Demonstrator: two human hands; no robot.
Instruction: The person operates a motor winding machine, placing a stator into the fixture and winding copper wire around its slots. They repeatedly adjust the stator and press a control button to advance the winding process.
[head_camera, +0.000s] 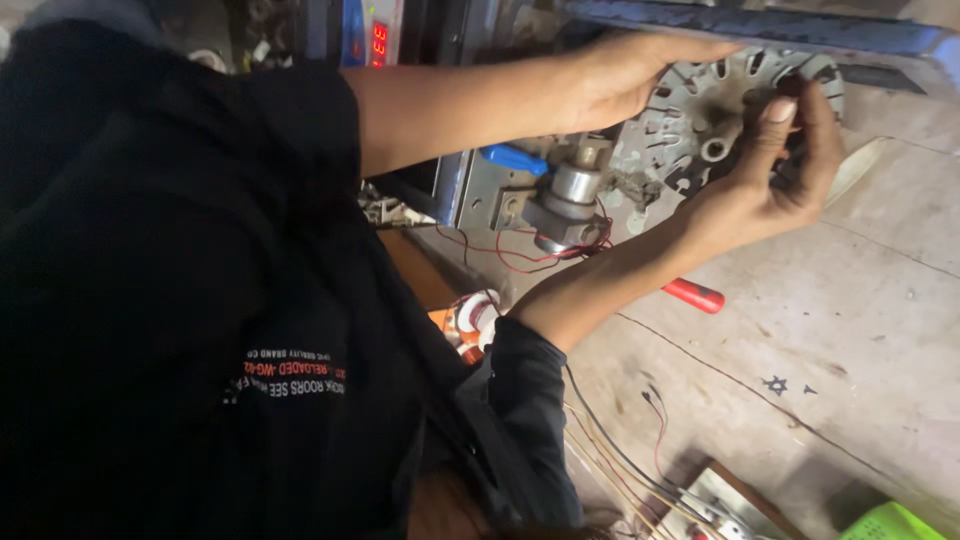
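Observation:
A round grey metal motor plate (690, 130) with slots and a centre hole stands on edge against a blue-edged bar (760, 25) on the workbench. My left hand (640, 75) lies flat along the plate's upper rim, fingers stretched out. My right hand (775, 175) curls around the plate's far side; its thumb presses a dark part near the centre and its fingers wrap behind. Whether that dark part is loose or fixed is hidden by the fingers.
A grey metal cylinder fitting (572, 190) with thin red wires (530, 255) sits beside the plate, next to a blue handle (515, 158). A red tool handle (695, 296) lies under my right forearm. Loose wires (620, 460) and a green object (890, 522) lie lower down. My black shirt fills the left.

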